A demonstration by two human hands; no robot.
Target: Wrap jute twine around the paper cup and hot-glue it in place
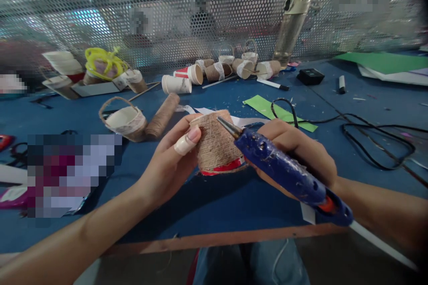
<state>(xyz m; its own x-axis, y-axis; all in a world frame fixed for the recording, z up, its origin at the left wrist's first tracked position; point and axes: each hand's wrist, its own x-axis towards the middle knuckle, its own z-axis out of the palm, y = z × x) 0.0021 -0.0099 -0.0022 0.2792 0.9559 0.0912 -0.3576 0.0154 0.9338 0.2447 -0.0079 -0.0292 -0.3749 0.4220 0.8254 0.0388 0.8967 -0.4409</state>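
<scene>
My left hand point(179, 151) grips a paper cup point(217, 144) wrapped in brown twine, its thumb, with a pale bandage, pressed on the side. A red band shows at the cup's lower edge. My right hand point(301, 156) is closed around a blue glue gun point(281, 167), whose metal tip points up and left at the twine near the cup's top. Whether the tip touches the twine I cannot tell. A white glue stick point(384, 247) sticks out of the gun's back end. White lace ribbon point(249, 121) lies behind the cup.
A twine roll point(163, 116) and a small handled basket point(125, 121) stand to the left. Several wrapped cups point(244, 68) line the back, near a bottle point(290, 26). A black cable point(368, 142) and green paper strip point(281, 113) lie right; the table edge point(234, 236) is in front.
</scene>
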